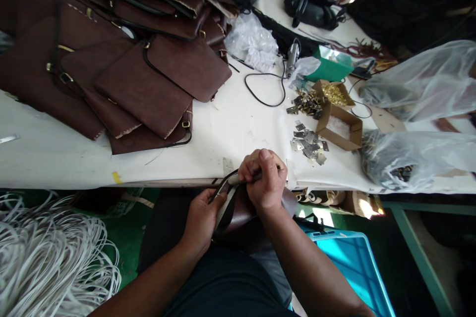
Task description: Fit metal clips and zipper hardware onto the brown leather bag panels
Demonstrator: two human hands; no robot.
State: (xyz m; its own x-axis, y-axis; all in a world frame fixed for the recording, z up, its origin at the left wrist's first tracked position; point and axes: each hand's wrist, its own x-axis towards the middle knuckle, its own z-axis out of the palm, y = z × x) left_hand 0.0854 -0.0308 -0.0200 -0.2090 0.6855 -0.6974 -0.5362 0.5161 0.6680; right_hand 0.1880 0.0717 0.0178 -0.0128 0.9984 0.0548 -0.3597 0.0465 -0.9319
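Note:
A dark brown leather piece (243, 208), seemingly part of a bag, rests on my lap at the front edge of the table. Its black-and-pale edge runs up between my hands. My left hand (203, 218) pinches that edge on the left side. Closed around the upper part of the same edge is my right hand (266, 178), thumb on top. Whatever lies inside the right fist is hidden. Just beyond my hands, a small metal plate (228, 164) lies near the table edge.
Brown leather bags (148, 84) are piled at the left. Metal plates (308, 143), a cardboard box (340, 129), brass pieces (334, 93) and plastic bags (401, 158) sit on the right. White cord (48, 252) lies lower left; a blue crate (349, 257) stands lower right.

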